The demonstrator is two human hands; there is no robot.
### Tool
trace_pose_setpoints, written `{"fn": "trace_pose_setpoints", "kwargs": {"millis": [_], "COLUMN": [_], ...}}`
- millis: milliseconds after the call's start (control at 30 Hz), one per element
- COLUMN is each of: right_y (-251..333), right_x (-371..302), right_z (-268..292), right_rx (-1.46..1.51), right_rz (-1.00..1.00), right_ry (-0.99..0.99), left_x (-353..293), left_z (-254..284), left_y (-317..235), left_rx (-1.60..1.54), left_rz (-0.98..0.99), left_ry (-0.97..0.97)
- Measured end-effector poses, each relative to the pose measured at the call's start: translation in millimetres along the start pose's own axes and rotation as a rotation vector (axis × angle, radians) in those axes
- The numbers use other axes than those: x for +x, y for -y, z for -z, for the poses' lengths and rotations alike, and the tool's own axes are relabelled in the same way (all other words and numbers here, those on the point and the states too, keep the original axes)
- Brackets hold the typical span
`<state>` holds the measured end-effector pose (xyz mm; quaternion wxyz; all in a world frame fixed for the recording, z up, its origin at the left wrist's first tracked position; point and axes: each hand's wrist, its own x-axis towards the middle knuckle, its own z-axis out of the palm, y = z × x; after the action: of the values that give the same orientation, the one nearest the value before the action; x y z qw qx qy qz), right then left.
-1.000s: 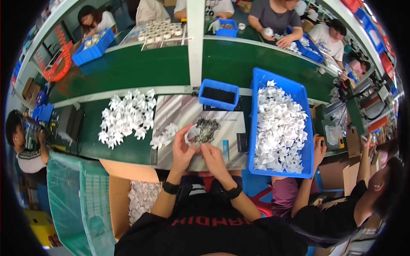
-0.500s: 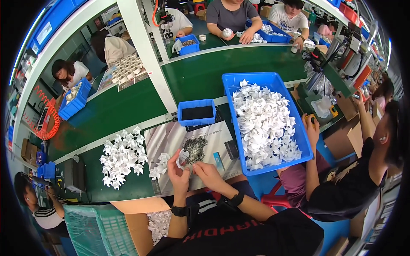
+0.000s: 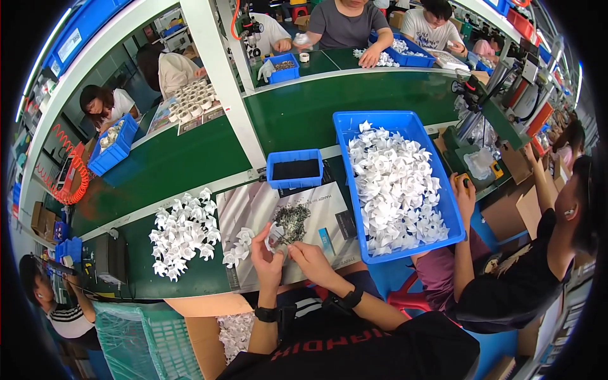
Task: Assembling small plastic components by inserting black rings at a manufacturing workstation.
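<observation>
My left hand (image 3: 268,261) is closed round a white plastic piece with petal-like blades (image 3: 276,234), raised over the printed sheet (image 3: 256,201). Close beside it, the fingertips of my right hand (image 3: 309,261) are pinched together at the piece's near edge; whatever they grip is too small to make out. Just beyond my hands lies a heap of tiny dark and silvery parts (image 3: 292,223). A few more white bladed pieces (image 3: 237,250) rest at the sheet's left side. Further left is a larger pile of the same pieces (image 3: 185,235) on the green bench.
A big blue tray (image 3: 462,233) full of white pieces stands to the right. Behind the sheet sits a small blue bin (image 3: 294,183) with a black bottom. A co-worker's hand (image 3: 465,196) is right of the tray. Below the bench is an open cardboard box (image 3: 199,339).
My right fingertips have shifted slightly, while my left hand keeps hold of the white piece. The view has moved a little. Across the bench, a co-worker's hand with a white object has moved left.
</observation>
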<state>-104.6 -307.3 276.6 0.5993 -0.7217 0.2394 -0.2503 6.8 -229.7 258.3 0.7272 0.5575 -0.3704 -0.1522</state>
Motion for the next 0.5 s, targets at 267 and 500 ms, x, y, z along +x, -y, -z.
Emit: {"fn": "trace_pose_setpoints", "kwargs": {"millis": [267, 500], "right_y": [5, 6], "right_x": [1, -7], "right_z": [-1, -3], "right_rx": [-0.030, -0.076], "right_rz": [0.001, 0.015], "right_ry": [-0.011, -0.080], "left_x": [5, -3], "left_z": [-3, -5], "left_y": [-7, -13], "left_rx": [-0.014, 0.005], "left_rz": [0.017, 0.146], "left_ry": [0.003, 0.020]}}
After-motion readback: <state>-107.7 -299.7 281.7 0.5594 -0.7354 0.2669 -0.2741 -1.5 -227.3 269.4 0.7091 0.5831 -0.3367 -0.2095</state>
